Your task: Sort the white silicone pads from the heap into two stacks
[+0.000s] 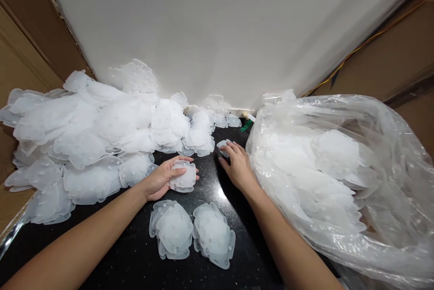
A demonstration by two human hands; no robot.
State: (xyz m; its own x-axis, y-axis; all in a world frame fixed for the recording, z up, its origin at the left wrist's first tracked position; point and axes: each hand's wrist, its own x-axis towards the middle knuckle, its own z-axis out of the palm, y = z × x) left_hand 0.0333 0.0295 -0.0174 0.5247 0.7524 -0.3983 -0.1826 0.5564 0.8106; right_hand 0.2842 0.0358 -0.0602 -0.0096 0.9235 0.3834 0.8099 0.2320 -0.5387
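My left hand [162,179] is closed around a small stack of translucent white plastic sheets [183,178], thumb on top and fingers beneath. Each sheet is squarish with rounded, notched edges. My right hand [238,165] reaches over the black tabletop, fingers apart and bent, with its fingertips at a loose plastic sheet [224,146] lying there. Whether they grip it I cannot tell. Closer to me lie two fanned stacks, a left stack [173,230] and a right stack [214,235], side by side.
A large heap of the same sheets [101,122] covers the left of the black table [129,244]. At right stands an open clear plastic bag [400,145] with many sheets inside. A white wall [203,32] rises behind; cardboard [27,23] flanks the left. A green strip [246,125] lies near the wall.
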